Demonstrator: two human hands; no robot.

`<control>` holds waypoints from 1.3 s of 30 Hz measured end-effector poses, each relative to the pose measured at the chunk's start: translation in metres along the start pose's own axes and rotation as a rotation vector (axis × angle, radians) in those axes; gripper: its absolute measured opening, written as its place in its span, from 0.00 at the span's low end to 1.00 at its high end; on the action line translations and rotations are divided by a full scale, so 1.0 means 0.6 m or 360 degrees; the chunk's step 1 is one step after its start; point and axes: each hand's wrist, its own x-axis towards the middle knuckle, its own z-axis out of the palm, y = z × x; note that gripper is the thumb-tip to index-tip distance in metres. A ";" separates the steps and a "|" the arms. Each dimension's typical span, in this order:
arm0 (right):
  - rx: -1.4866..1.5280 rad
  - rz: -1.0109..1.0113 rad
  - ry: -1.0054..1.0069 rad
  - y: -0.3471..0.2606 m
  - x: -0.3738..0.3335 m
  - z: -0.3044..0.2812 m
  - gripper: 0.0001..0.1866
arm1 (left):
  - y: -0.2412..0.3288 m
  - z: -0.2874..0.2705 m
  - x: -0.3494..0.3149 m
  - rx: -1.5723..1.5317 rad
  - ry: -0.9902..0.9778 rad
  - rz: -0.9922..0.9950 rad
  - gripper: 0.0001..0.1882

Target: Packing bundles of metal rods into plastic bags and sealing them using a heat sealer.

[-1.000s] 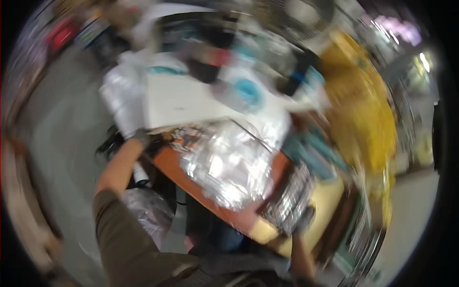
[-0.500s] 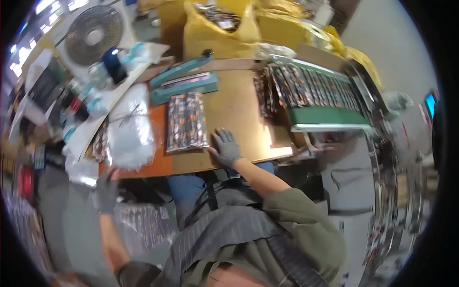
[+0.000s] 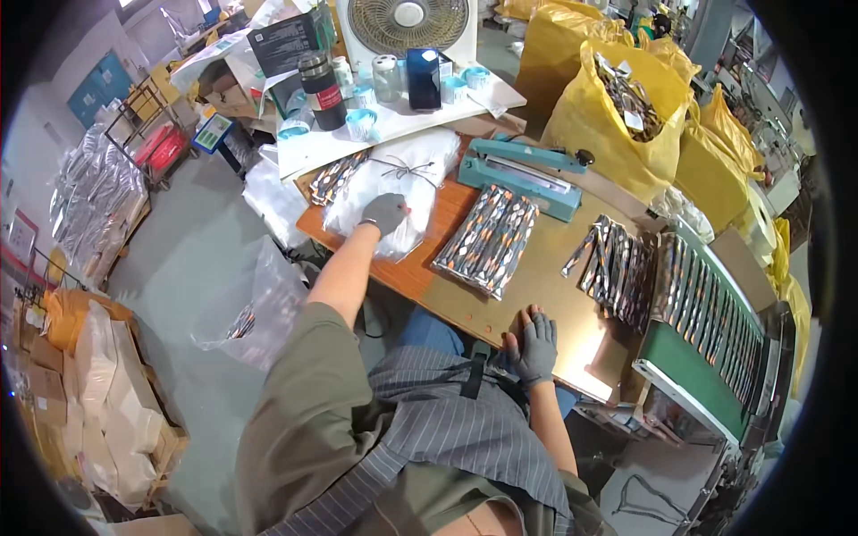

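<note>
gloved left hand [image 3: 385, 213] rests on top of a white tied plastic bag [image 3: 393, 183], which lies at the far left end of the wooden worktable [image 3: 536, 286], about 11 o'clock from the person's body. its fingers are curled down and held together on the bag; if they pinch the plastic, i cannot tell. gloved right hand [image 3: 534, 344] lies flat on the near edge of the table, at about 1 o'clock from the body, with fingers a little spread and holding nothing. between the two hands, at 12 o'clock, lies a flat stack of patterned foil packets [image 3: 489, 238], apart from both hands. just behind it stands a teal heat sealer [image 3: 521, 174]. more foil packets [image 3: 617, 263] lie in a row at 2 o'clock, near a green conveyor belt [image 3: 706, 348]. a yellow sack [image 3: 617, 116] full of packets stands behind the sealer. a clear plastic bag [image 3: 255, 304] hangs beside the table at 9 o'clock.
</note>
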 end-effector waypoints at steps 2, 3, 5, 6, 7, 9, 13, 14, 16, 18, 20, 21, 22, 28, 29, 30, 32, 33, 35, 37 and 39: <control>0.0045 -0.0021 0.0101 0.000 0.002 -0.006 0.25 | -0.020 -0.016 -0.001 -0.0485 0.0306 0.0077 0.13; 0.0014 0.0026 0.0105 0.008 -0.001 -0.009 0.25 | 0.016 -0.025 -0.005 -0.0687 0.0274 0.0064 0.13; 0.0650 0.0408 0.0070 0.013 -0.012 -0.023 0.22 | 0.104 -0.065 -0.047 -0.1046 0.0211 0.0130 0.12; 0.1206 0.0650 -0.0142 -0.014 0.015 -0.043 0.22 | 0.129 -0.083 -0.076 -0.1184 0.0207 0.0182 0.11; 0.1771 0.0905 -0.0359 -0.045 0.053 -0.054 0.22 | 0.159 -0.084 -0.104 -0.1202 0.0259 0.0155 0.10; 0.1926 0.0696 -0.0467 -0.098 0.109 -0.053 0.26 | 0.205 -0.052 -0.151 -0.1235 0.0312 0.0191 0.10; 0.1820 0.0574 -0.0186 -0.121 0.190 -0.042 0.20 | 0.278 0.011 -0.188 -0.1064 0.0370 0.0285 0.11; 0.1775 0.0627 -0.0130 -0.111 0.182 -0.045 0.20 | 0.290 0.027 -0.190 -0.0978 0.0434 0.0308 0.11; 0.1560 0.0692 -0.0021 -0.089 0.180 -0.052 0.12 | 0.278 0.052 -0.181 -0.0836 0.0616 0.0543 0.11; 0.1674 0.0851 -0.0005 -0.089 0.179 -0.046 0.11 | 0.281 0.049 -0.187 -0.1001 0.0483 0.0271 0.12; 0.1816 0.0977 0.0005 -0.068 0.167 -0.043 0.12 | 0.291 0.030 -0.178 -0.1954 0.0083 -0.0015 0.16; 0.1880 0.1001 0.0262 -0.025 0.144 -0.029 0.14 | 0.341 -0.003 -0.177 -0.2581 -0.0279 -0.0286 0.17; 0.1949 0.0999 0.0512 0.017 0.124 -0.018 0.15 | 0.386 -0.044 -0.180 -0.3144 -0.0674 -0.0616 0.19; 0.0778 0.0626 0.0196 0.082 0.141 -0.172 0.17 | 0.453 -0.075 -0.166 -0.2584 -0.0985 0.0584 0.29; 0.0647 0.0531 0.0007 0.097 0.149 -0.208 0.19 | 0.449 -0.069 -0.156 -0.2655 -0.0789 0.0433 0.30; 0.0775 0.0435 -0.0256 0.121 0.149 -0.242 0.29 | 0.431 -0.055 -0.145 -0.2732 -0.0618 0.0285 0.31; 0.0492 0.0252 0.0152 0.190 0.131 -0.238 0.37 | 0.380 -0.020 -0.116 -0.3371 -0.0744 0.0270 0.29; 0.0325 0.0429 0.0098 0.201 0.125 -0.279 0.38 | 0.370 -0.017 -0.100 -0.3031 -0.0617 0.0416 0.26; 0.0028 0.0520 0.0587 0.250 0.089 -0.323 0.38 | 0.374 0.005 -0.066 -0.2699 -0.0545 0.0610 0.23; -0.0198 0.0754 0.0848 0.304 0.042 -0.356 0.39 | 0.396 0.059 -0.038 -0.1304 -0.0334 0.0342 0.20; -0.0405 0.0958 0.0899 0.362 -0.004 -0.365 0.42 | 0.430 0.138 -0.024 -0.0932 -0.0269 0.0387 0.23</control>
